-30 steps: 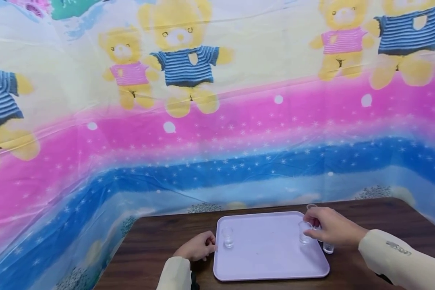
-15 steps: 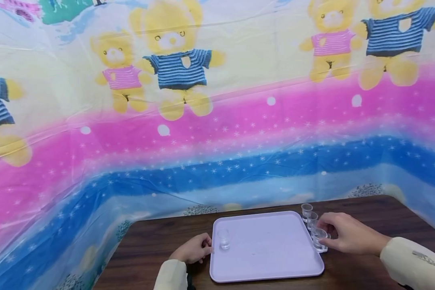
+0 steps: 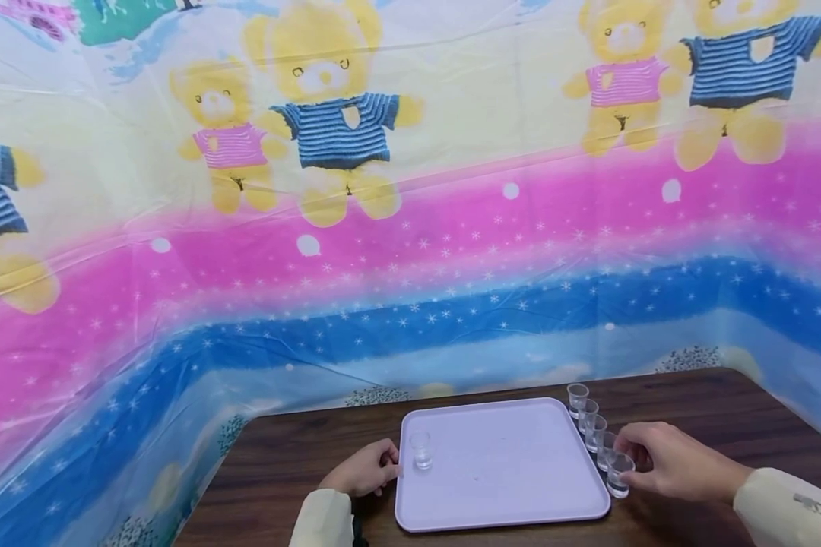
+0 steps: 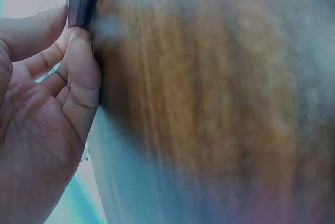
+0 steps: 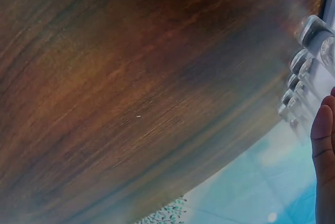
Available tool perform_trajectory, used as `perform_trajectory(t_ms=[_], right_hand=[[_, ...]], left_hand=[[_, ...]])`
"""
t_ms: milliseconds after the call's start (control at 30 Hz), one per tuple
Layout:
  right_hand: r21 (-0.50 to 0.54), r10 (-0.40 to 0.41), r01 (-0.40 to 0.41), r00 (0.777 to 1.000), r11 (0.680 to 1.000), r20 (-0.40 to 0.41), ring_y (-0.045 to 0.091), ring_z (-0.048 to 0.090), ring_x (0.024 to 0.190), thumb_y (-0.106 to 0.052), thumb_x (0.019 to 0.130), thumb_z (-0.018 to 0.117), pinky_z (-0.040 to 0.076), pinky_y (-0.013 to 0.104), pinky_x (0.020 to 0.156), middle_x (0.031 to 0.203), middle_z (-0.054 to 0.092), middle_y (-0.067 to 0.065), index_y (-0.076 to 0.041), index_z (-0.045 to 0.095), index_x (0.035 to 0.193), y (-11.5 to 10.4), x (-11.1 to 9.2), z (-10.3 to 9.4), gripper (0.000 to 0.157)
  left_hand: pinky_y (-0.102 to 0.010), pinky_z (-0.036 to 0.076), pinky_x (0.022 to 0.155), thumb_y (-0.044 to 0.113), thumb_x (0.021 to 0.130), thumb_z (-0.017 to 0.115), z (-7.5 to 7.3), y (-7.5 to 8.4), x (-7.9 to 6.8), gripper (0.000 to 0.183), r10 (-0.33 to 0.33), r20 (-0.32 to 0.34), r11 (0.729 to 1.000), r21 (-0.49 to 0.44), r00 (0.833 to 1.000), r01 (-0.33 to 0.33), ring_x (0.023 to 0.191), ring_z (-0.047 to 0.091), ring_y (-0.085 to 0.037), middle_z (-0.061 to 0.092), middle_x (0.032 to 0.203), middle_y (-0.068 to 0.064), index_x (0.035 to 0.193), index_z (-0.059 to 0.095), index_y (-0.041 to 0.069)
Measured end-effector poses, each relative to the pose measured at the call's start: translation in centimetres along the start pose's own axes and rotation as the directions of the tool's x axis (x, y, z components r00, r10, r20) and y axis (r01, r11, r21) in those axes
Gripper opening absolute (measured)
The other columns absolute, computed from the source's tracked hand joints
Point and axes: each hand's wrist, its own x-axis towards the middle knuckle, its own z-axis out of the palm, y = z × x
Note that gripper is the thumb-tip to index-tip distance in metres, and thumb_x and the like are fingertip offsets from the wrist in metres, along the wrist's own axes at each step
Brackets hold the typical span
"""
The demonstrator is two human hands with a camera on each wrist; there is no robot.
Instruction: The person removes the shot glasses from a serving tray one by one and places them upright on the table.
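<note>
- The left hand (image 3: 366,467) is at the left side of the lilac tray (image 3: 506,490); in the left wrist view, its thumb and finger pinch the rim of this tray.
- The right hand (image 3: 680,465) grasps the nearest cup (image 3: 616,482) of a row, its thumb at the front of the cup and its fingers bent behind.
- This cup is the last of five small clear cups (image 3: 595,433), which make a slanting line just beside the right edge of the tray, on the table side.
- One more clear cup (image 3: 420,450) stands upright on the tray, near its left edge and well apart from the row.
- The tray lies flat on the dark brown wooden table (image 3: 698,406).
- Both arms wear cream sleeves (image 3: 324,518).
- Behind the table there hangs a cloth (image 3: 451,152) with yellow bears in striped shirts, above pink and blue bands.
</note>
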Motion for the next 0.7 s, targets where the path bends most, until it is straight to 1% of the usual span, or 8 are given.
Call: perform_trajectory(t_ms=[200, 300, 400, 500, 567, 633, 700], right_hand=[[0.012, 0.014, -0.014, 1.0, 1.0, -0.001, 0.001, 0.049, 0.065, -0.035, 0.078, 0.077, 0.045, 0.024, 0.054, 0.076, 0.053, -0.011, -0.016, 0.062, 0.092, 0.2, 0.2, 0.1, 0.028], [0.012, 0.042, -0.042, 0.999, 0.999, 0.009, 0.001, 0.05, 0.067, -0.039, 0.077, 0.077, 0.046, 0.024, 0.056, 0.077, 0.054, -0.012, -0.017, 0.062, 0.092, 0.3, 0.3, 0.0, 0.03], [0.0, 0.054, -0.054, 0.999, 0.999, -0.007, 0.001, 0.05, 0.068, -0.044, 0.076, 0.077, 0.046, 0.024, 0.057, 0.078, 0.054, -0.012, -0.018, 0.063, 0.092, 0.3, 0.3, -0.2, 0.034], [-0.033, 0.008, -0.01, 0.998, 0.999, -0.065, 0.001, 0.049, 0.067, -0.044, 0.074, 0.078, 0.045, 0.023, 0.057, 0.076, 0.054, -0.013, -0.018, 0.062, 0.09, 0.3, 0.5, -0.5, 0.034], [-0.039, -0.025, 0.022, 0.996, 0.999, -0.089, 0.002, 0.049, 0.068, -0.042, 0.075, 0.079, 0.045, 0.023, 0.057, 0.077, 0.054, -0.013, -0.018, 0.062, 0.09, 0.2, 0.8, -0.6, 0.033], [-0.04, -0.044, 0.04, 0.994, 0.998, -0.098, 0.002, 0.05, 0.068, -0.04, 0.075, 0.079, 0.045, 0.024, 0.057, 0.077, 0.054, -0.012, -0.017, 0.062, 0.09, -0.1, 1.3, -0.7, 0.032], [-0.025, -0.03, 0.028, 0.997, 0.999, -0.077, 0.003, 0.051, 0.069, -0.04, 0.077, 0.078, 0.045, 0.024, 0.058, 0.079, 0.055, -0.011, -0.017, 0.061, 0.092, -0.4, 2.0, -0.8, 0.032]], left_hand=[[-0.033, 0.047, 0.052, 0.008, 0.093, 0.059, -0.1, 0.0, 0.1, 0.007, -0.022, 0.001, 1.0, 0.007, 1.0, 0.022, 0.056, 0.052, -0.019, 0.051, 0.072, -0.006, 0.093, 0.052, 0.006], [-0.033, 0.047, 0.053, 0.008, 0.093, 0.059, -0.1, 0.0, 0.1, 0.008, -0.027, 0.0, 1.0, 0.009, 1.0, 0.027, 0.056, 0.052, -0.019, 0.051, 0.072, -0.006, 0.093, 0.052, 0.006], [-0.033, 0.047, 0.053, 0.009, 0.093, 0.059, -0.1, -0.1, 0.1, 0.008, -0.031, 0.002, 0.999, 0.007, 1.0, 0.031, 0.057, 0.052, -0.02, 0.051, 0.072, -0.006, 0.093, 0.051, 0.006], [-0.033, 0.047, 0.053, 0.009, 0.093, 0.059, -0.1, -0.2, 0.1, 0.008, -0.03, 0.002, 1.0, 0.002, 1.0, 0.03, 0.057, 0.052, -0.02, 0.051, 0.073, -0.006, 0.093, 0.051, 0.006], [-0.033, 0.047, 0.053, 0.009, 0.093, 0.059, -0.1, -0.2, 0.1, 0.008, -0.031, 0.003, 1.0, -0.001, 1.0, 0.031, 0.057, 0.052, -0.02, 0.051, 0.073, -0.006, 0.093, 0.051, 0.006], [-0.033, 0.047, 0.053, 0.009, 0.093, 0.059, -0.1, -0.2, 0.2, 0.008, -0.036, 0.003, 0.999, -0.005, 0.999, 0.036, 0.058, 0.052, -0.02, 0.051, 0.073, -0.007, 0.093, 0.051, 0.006], [-0.033, 0.047, 0.053, 0.01, 0.093, 0.059, -0.1, -0.2, 0.2, 0.008, -0.044, 0.003, 0.999, -0.005, 0.999, 0.044, 0.058, 0.052, -0.02, 0.051, 0.073, -0.007, 0.093, 0.052, 0.007]])
